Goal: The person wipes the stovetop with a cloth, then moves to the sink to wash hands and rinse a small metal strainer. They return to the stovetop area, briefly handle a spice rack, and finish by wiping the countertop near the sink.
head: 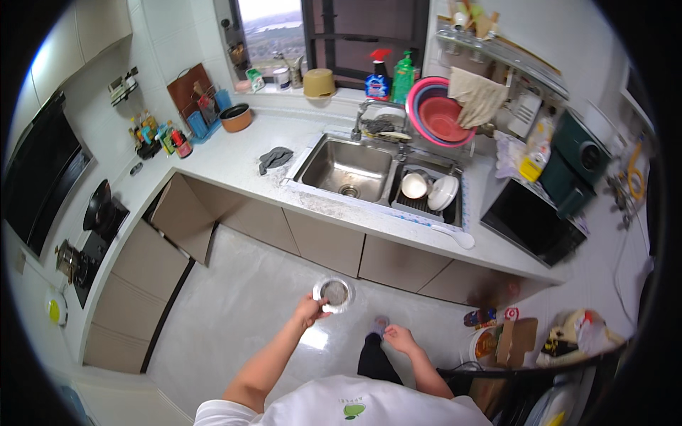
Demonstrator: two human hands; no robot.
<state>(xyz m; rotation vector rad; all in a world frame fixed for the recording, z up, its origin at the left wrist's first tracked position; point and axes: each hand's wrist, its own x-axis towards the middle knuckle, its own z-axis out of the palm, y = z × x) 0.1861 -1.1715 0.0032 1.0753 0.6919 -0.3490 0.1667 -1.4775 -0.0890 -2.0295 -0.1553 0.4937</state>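
My left hand (pixel 311 310) grips the rim of a round metal sink strainer basket or small metal dish (pixel 335 294), held out over the floor in front of the counter. My right hand (pixel 399 339) hangs above my foot, its fingers loosely bent; whether anything is between them cannot be told. Beyond both hands, the steel double sink (pixel 343 165) is set in the white countertop (pixel 240 165). A crumpled grey cloth (pixel 276 158) lies left of the sink. White dishes (pixel 443 193) stand in the rack of the right basin.
One corner cabinet door (pixel 186 218) stands open at the left, near the hob. A white ladle or spoon (pixel 453 236) lies at the counter's front edge. The microwave (pixel 534 221) is at the right. A cardboard box (pixel 517 342) and bags are on the floor at the right.
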